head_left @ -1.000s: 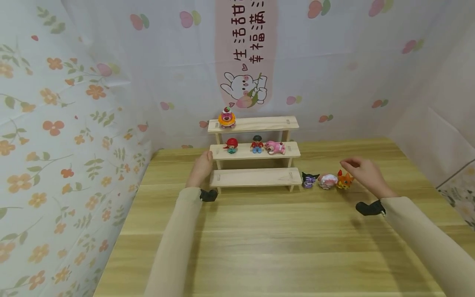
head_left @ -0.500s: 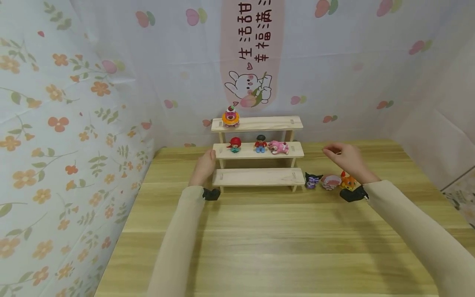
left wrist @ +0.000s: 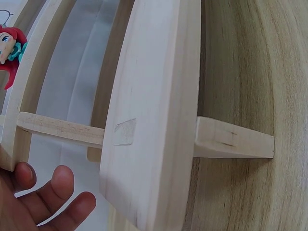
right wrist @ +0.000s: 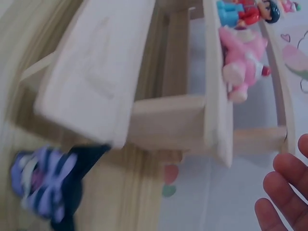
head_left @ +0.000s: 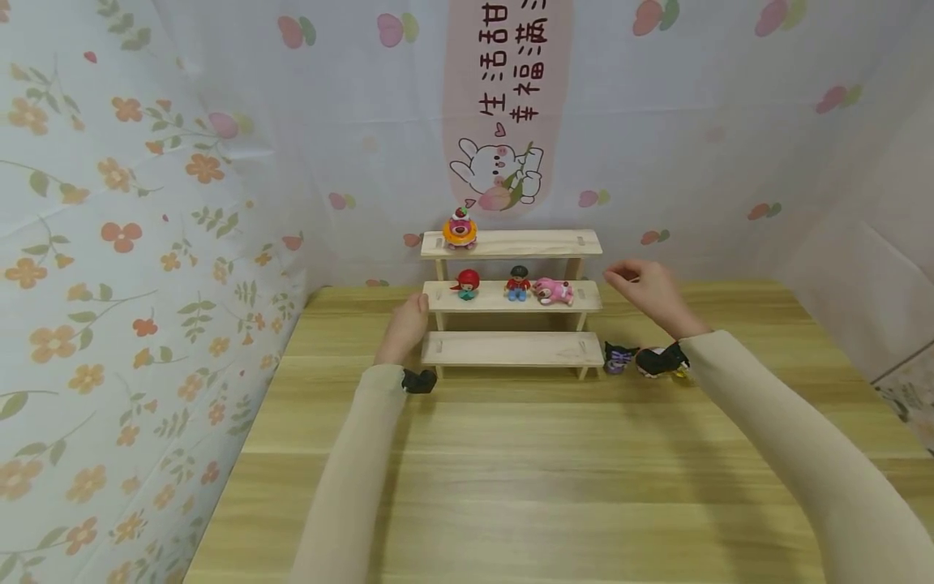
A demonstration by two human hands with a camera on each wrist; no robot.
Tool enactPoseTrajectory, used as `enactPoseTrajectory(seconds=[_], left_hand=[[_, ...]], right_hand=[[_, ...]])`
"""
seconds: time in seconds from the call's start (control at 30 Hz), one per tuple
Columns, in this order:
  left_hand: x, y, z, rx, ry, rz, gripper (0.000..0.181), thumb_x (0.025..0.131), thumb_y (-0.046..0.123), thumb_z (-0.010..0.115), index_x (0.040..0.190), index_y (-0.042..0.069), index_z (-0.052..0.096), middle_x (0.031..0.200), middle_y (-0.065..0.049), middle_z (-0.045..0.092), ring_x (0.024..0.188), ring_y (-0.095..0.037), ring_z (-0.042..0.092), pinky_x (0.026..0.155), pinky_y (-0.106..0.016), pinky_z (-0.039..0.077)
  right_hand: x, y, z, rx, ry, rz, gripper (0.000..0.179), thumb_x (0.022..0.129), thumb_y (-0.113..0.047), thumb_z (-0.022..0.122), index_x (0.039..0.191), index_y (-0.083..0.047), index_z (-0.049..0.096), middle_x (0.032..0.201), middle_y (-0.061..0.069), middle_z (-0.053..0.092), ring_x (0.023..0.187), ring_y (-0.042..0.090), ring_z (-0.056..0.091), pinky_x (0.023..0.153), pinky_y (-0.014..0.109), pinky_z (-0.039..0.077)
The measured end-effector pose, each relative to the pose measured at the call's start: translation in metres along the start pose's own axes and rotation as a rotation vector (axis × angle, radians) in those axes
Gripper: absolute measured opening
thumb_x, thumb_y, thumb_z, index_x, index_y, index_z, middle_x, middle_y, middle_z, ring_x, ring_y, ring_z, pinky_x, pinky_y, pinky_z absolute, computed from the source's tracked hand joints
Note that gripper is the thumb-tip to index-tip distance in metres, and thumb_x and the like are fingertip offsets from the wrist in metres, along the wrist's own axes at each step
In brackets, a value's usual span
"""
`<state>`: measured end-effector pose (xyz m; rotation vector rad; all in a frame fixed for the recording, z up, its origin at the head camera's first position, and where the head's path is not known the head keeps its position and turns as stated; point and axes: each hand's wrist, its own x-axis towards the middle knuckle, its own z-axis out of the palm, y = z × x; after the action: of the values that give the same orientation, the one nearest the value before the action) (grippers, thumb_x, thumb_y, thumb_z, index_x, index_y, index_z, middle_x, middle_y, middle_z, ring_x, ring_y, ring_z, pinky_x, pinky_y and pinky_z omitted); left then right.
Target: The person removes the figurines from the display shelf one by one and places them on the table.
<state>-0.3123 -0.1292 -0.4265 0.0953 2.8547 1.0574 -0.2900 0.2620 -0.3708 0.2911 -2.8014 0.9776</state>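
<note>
A three-tier wooden display stand (head_left: 511, 349) stands on the table. My left hand (head_left: 403, 328) grips the left end of its middle board; in the left wrist view one fingertip touches the board's end while two fingers hang free. My right hand (head_left: 652, 294) hovers beside the stand's right end, fingers loosely bent, with nothing visible in it. On the middle board are a red-haired figurine (head_left: 467, 284), a figurine in a red jacket (head_left: 518, 284) and a pink bear figurine (head_left: 553, 291) lying down. A bear figurine in an orange ring (head_left: 460, 230) occupies the top board's left end.
A black and purple figurine (head_left: 617, 357) lies by the bottom board's right end. Beyond it, a pink and white figurine (head_left: 644, 362) and a yellow-orange one are mostly hidden behind my right wrist's black strap (head_left: 662, 359). A patterned cloth (head_left: 350, 122) hangs behind.
My right hand has moved left and slightly up, from above the yellow-orange figurine to beside the stand. The left hand keeps its place on the stand, and the view has shifted slightly.
</note>
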Motion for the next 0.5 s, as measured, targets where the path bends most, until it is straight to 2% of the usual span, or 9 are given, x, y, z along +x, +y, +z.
enactPoseTrajectory(seconds=[0.3, 0.5], left_hand=[[-0.001, -0.003, 0.003, -0.013, -0.005, -0.004, 0.051, 0.106, 0.034, 0.016, 0.133, 0.001, 0.044, 0.124, -0.021, 0.057, 0.124, -0.035, 0.05, 0.101, -0.048, 0.04], [-0.001, -0.002, 0.003, -0.031, 0.013, -0.002, 0.05, 0.106, 0.034, 0.018, 0.134, 0.001, 0.045, 0.135, -0.021, 0.052, 0.128, -0.037, 0.047, 0.104, -0.048, 0.038]], right_hand=[[0.028, -0.035, 0.018, 0.068, -0.028, -0.048, 0.03, 0.097, -0.032, 0.055, 0.109, -0.006, 0.066, 0.107, 0.016, 0.066, 0.098, 0.03, 0.059, 0.085, 0.048, 0.045], [0.049, -0.059, 0.03, 0.076, 0.009, -0.089, 0.027, 0.097, -0.028, 0.057, 0.106, -0.004, 0.067, 0.102, 0.016, 0.066, 0.095, 0.029, 0.059, 0.084, 0.046, 0.046]])
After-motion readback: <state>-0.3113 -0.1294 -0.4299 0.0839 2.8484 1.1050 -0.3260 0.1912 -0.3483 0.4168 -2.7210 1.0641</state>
